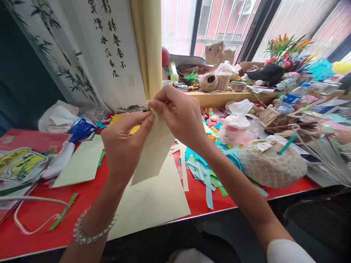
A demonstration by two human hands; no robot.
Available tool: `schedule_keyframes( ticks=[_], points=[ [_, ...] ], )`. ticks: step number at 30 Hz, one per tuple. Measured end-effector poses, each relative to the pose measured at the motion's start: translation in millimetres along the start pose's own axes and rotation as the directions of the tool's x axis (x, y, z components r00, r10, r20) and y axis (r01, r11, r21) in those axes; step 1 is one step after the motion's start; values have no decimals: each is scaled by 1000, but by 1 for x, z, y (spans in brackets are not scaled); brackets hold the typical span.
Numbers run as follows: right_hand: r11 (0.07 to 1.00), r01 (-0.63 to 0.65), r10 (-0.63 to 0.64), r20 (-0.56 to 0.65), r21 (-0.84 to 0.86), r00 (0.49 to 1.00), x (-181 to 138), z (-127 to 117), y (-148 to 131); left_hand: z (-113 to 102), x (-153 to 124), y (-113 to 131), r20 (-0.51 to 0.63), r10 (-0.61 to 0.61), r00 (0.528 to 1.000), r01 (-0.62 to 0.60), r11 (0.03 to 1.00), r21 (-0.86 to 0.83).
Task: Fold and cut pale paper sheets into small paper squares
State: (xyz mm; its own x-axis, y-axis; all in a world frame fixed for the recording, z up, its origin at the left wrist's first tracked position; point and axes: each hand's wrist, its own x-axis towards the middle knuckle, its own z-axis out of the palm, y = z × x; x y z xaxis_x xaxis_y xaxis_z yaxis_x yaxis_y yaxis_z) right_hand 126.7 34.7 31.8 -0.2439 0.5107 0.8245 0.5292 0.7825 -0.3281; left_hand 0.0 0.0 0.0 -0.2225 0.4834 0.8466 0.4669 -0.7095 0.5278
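Observation:
Both of my hands are raised above the red table (30, 215) and pinch the top edge of a folded pale yellow paper (153, 153). My left hand (123, 146) grips it with thumb and forefinger at the upper left corner. My right hand (179, 115) pinches the same edge from the right, fingers pressed together. The paper hangs down between my wrists. A bead bracelet (90, 233) sits on my left wrist. Beneath the hands lies a larger pale yellow sheet (153, 204) flat on the table.
Blue and green paper strips (203, 171) lie to the right, beside a net-wrapped round object (271, 166). A light green sheet (82, 164), a white cord loop (35, 212) and plastic bags (60, 117) lie left. The windowsill holds twine (208, 82), bottles and craft clutter.

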Motion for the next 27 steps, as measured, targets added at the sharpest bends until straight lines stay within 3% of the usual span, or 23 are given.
schedule_keyframes(
  ticks=[7, 14, 20, 27],
  points=[
    [999, 47, -48, -33, -15, 998, 0, -3, 3, -10, -8, -3, 85, 61, 995, -56, 997, -59],
    [997, 3, -18, -198, -80, 980, 13, -20, 9, -21, -18, -3, 222, 109, 969, -115, 993, 11],
    [992, 73, -103, -334, -102, 937, 23, -43, 25, -36, -37, -7, 338, 95, 936, -135, 986, 97],
    [980, 164, -198, -467, -112, 862, 30, -50, 30, -56, -59, -12, 358, 42, 933, -100, 984, 145]
  ],
)
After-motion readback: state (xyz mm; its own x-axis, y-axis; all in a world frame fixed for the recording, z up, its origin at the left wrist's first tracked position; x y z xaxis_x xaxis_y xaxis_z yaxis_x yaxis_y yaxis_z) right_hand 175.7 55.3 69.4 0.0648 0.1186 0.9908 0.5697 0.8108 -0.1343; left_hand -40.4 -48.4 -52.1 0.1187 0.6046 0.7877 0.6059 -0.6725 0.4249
